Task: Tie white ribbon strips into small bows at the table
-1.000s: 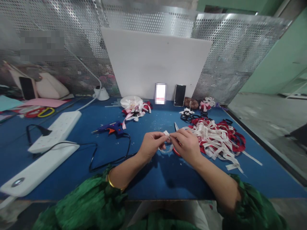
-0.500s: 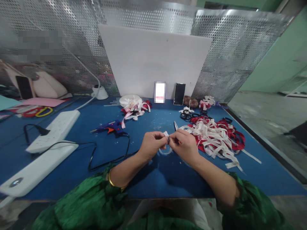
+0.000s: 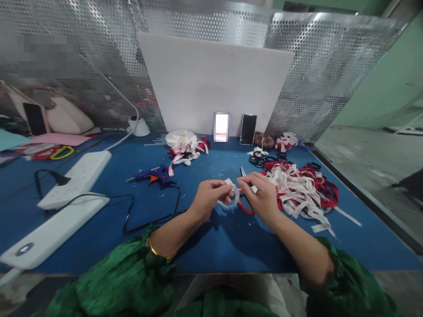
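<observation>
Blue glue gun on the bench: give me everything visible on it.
The glue gun has a blue plastic-looking body, an orange trigger and a thin nozzle pointing left. It lies on its side on the blue table, clear of the left hand and its white ribbon loop. A black cord leaves its rear and loops toward the front.

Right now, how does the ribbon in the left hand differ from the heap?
The ribbon loop is one white strip, curled and pinched in the left hand; the ribbon heap is many strips, white and red. The ribbon loop is small; the ribbon heap spreads wide over the blue table. Both are narrow ribbon.
</observation>
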Available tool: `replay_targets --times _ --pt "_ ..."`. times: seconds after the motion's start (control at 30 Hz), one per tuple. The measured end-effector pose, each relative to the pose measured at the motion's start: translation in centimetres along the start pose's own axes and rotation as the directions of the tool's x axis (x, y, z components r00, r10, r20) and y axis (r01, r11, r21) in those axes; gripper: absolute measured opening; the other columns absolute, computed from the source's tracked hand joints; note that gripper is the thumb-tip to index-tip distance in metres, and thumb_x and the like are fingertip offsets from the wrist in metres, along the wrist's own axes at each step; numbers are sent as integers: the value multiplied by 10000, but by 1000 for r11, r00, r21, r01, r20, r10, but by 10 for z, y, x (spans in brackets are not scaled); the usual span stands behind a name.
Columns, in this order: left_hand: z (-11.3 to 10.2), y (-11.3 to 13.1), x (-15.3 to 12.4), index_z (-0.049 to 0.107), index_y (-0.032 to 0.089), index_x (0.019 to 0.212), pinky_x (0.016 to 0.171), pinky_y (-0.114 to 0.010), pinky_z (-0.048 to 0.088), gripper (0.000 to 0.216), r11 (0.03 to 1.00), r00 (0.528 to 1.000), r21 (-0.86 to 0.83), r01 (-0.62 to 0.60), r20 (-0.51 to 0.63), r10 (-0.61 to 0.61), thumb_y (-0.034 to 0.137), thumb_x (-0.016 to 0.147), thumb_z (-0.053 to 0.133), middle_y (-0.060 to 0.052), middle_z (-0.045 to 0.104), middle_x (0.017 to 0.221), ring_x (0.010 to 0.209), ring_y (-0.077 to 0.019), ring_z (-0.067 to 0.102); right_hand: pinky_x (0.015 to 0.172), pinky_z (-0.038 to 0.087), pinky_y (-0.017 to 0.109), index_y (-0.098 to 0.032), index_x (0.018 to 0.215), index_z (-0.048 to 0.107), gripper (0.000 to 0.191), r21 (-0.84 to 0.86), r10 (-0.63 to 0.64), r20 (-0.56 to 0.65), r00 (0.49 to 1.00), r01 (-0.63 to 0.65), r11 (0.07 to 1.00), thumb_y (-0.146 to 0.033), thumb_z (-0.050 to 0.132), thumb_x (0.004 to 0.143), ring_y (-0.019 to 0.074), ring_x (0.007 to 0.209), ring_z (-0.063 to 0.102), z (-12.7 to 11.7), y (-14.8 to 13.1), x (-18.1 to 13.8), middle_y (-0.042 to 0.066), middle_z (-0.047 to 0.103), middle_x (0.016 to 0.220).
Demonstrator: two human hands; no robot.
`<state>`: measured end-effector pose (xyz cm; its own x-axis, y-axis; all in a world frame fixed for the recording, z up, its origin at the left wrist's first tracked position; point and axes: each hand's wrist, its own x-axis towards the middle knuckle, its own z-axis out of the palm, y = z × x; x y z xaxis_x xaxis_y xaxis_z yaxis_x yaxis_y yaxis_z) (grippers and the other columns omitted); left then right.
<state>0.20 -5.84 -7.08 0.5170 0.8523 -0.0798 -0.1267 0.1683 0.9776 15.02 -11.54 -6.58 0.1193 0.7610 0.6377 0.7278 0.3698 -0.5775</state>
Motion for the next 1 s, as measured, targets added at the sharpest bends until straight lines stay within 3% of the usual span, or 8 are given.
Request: replay_targets --times 0.13,0.23,0.47,0.63,0.83,1.0 --pt "-2 0 0 642 107 620 514 -225 442 195 1000 999 -9 -19 37 19 285 698 650 -39 637 602 485 -101 539 724 446 306 -201 930 671 163 -177 -243 97 965 257 950 -228 521 871 165 761 590 -3 2 0 61 657 819" --pt "-2 2 0 626 114 602 518 -220 433 213 998 998 43 -48 39 47 293 716 634 -26 617 576 495 -101 532 746 437 316 -189 946 672 183 -265 -321 164 933 355 897 -210 500 885 163 752 585 -3 4 0 65 660 812" --pt "-1 4 -1 566 132 554 527 -208 403 220 970 986 183 -161 -11 166 266 719 621 13 552 508 486 -87 486 698 431 287 -182 921 652 157 -210 -321 181 930 355 911 -201 499 888 143 731 578 -3 3 1 48 643 791" --pt "-1 3 0 563 136 588 560 -219 406 242 981 990 139 -135 52 129 316 749 588 8 555 543 520 -95 494 665 399 284 -179 817 634 156 -270 -291 166 942 328 905 -197 493 883 143 686 546 0 3 -2 36 610 723" --pt "0 -2 2 573 133 648 575 -200 364 155 980 978 107 -166 142 150 260 695 648 38 494 583 564 -76 437 614 375 257 -177 762 610 136 -245 -132 72 989 146 959 -187 515 859 132 648 513 5 2 -6 17 551 679" --pt "0 -2 3 568 133 671 651 -218 402 156 952 965 189 -241 150 215 255 769 573 11 545 650 654 -103 499 666 379 275 -183 830 636 147 -281 -167 109 980 191 940 -222 504 883 144 691 534 4 4 -6 28 587 731"
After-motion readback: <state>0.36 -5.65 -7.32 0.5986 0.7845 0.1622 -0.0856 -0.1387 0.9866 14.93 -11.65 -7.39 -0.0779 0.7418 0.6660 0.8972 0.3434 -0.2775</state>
